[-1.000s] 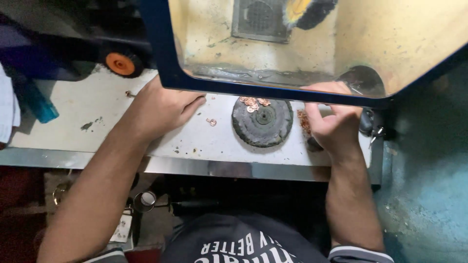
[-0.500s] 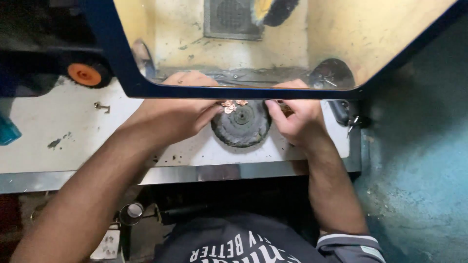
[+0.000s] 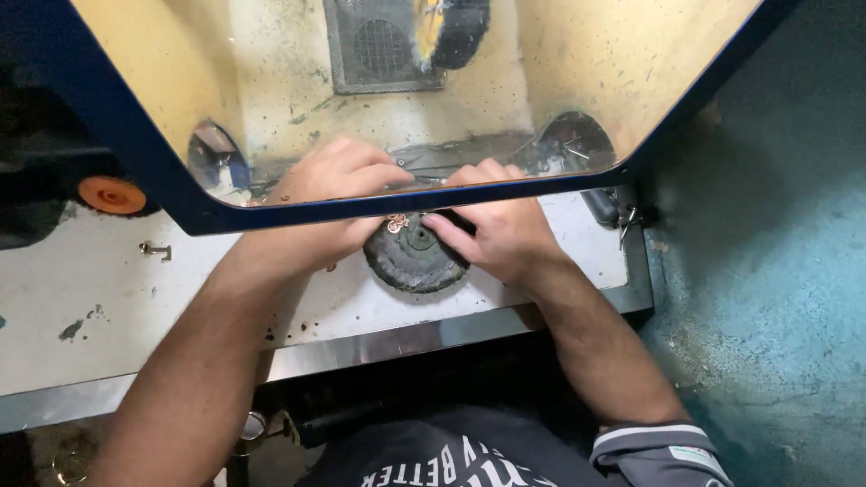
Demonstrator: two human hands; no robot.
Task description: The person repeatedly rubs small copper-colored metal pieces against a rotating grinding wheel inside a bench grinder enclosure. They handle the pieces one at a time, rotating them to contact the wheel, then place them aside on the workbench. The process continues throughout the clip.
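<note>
Head view: the left hand [image 3: 329, 203] and right hand [image 3: 501, 225] meet over one dark round disc [image 3: 415, 257] lying flat on the white workbench [image 3: 108, 307], partly under the blue-framed shield [image 3: 361, 206]. A cluster of small copper-coloured pieces [image 3: 395, 222], too small to count, sits on the disc's far edge just beside the right fingertips [image 3: 437, 220]. Both hands' fingers are curled; whether they pinch a piece cannot be told.
</note>
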